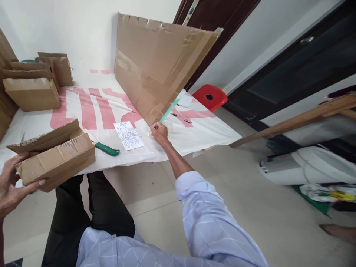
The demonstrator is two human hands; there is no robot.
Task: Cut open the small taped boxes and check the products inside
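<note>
Your left hand (9, 193), partly open, grips one cardboard box (62, 159) at the table's (219, 134) front edge. Your right hand (159, 132) is closed at the lower corner of one large panel (155, 55); its contents cannot be made out. One green cutter (108, 149) and one marked sheet (128, 136) lie between. The table partly hides one red stool (217, 97).

Reaches forward with the right arm (179, 165), bare below a rolled sleeve (198, 189), across the front edge of the table (222, 131). Holds the right wrist (164, 142) nearly straight and the right hand (159, 132) just inside that edge, with fingers curled tightly in. Holds the left hand (11, 185) near the left part of the same edge, in a wide grip, with thumb outstretched below and fingers bent above.
</note>
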